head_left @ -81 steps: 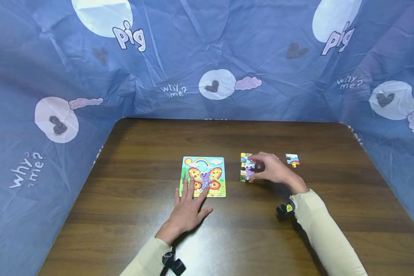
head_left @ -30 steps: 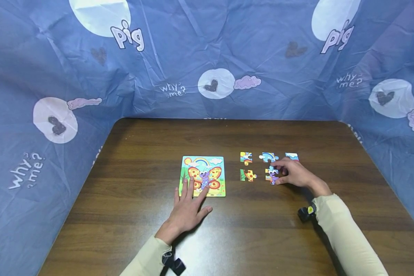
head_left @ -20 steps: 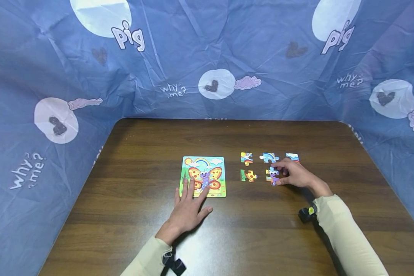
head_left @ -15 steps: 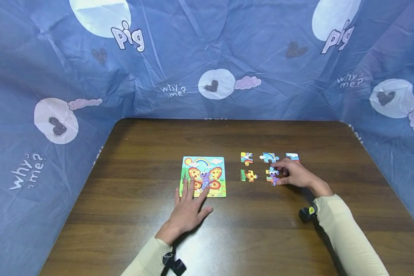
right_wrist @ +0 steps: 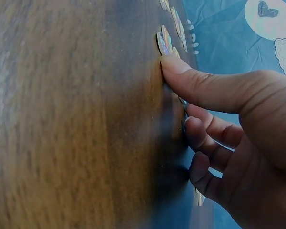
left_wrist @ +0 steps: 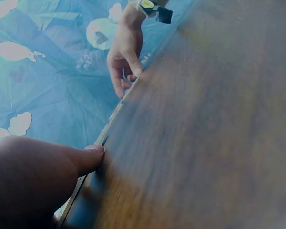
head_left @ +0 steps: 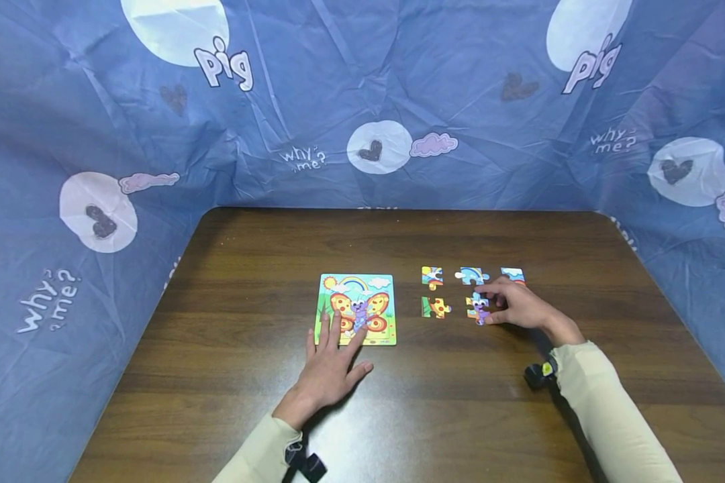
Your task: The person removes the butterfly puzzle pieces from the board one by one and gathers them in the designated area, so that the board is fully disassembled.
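In the head view a square butterfly picture board [head_left: 389, 330] lies at the middle of the table. My left hand [head_left: 327, 374] is spread flat, its fingertips resting on the board's lower part. To the right, my right hand [head_left: 519, 305] pinches a puzzle piece with a purple butterfly face [head_left: 476, 308] between thumb and forefinger. The right wrist view has my thumb [right_wrist: 181, 76] at the edge of that piece, other fingers loosely bent. Close above it lies a rainbow puzzle piece [head_left: 472, 275]; a green-and-yellow wing piece [head_left: 433, 307] is to its left.
A sun puzzle piece [head_left: 431, 275] lies at the upper left of the loose pieces. Partly behind my right hand is a cloud piece [head_left: 512, 275]. The brown wooden table [head_left: 266, 268] is bounded at the back and sides by a blue printed cloth [head_left: 314, 80].
Since the earliest frame, my right hand has moved right with the purple-faced piece, away from the left column, uncovering the rainbow piece. It is almost still over the last second; my left hand stays put.
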Available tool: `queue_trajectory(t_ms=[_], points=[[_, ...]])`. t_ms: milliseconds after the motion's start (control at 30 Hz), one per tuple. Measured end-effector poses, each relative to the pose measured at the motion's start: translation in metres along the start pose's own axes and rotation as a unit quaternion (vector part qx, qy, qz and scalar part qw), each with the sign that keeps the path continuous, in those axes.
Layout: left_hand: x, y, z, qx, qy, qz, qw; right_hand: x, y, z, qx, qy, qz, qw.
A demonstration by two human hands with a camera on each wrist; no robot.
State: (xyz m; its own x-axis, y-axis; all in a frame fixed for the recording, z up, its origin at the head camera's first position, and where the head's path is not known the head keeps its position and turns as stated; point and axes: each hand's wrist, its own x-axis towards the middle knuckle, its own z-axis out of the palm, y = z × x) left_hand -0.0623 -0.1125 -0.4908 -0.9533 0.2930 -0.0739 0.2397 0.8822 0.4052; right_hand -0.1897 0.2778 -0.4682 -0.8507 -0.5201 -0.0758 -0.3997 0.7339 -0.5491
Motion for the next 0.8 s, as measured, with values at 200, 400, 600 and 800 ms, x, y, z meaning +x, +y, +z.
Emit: queue_trajectory(t_ms=[200, 400, 600, 800], points=[[0.000, -0.001, 0.001, 0.001, 0.001, 0.000, 1.0000, 0.000, -0.002, -0.001, 0.002, -0.004, 0.002, 1.0000], [0.001, -0.001, 0.001, 0.002, 0.000, -0.001, 1.0000, -0.002, -0.006, -0.005, 0.009, 0.012, -0.017, 0.9997], [0.001, -0.001, 0.002, 0.005, 0.002, 0.002, 1.0000, -0.003, -0.010, -0.013, 0.015, 0.010, -0.020, 0.9996], [0.001, -0.002, 0.001, 0.002, -0.001, -0.001, 1.0000, 0.003, -0.025, -0.021, -0.008, 0.039, -0.015, 0.9991]])
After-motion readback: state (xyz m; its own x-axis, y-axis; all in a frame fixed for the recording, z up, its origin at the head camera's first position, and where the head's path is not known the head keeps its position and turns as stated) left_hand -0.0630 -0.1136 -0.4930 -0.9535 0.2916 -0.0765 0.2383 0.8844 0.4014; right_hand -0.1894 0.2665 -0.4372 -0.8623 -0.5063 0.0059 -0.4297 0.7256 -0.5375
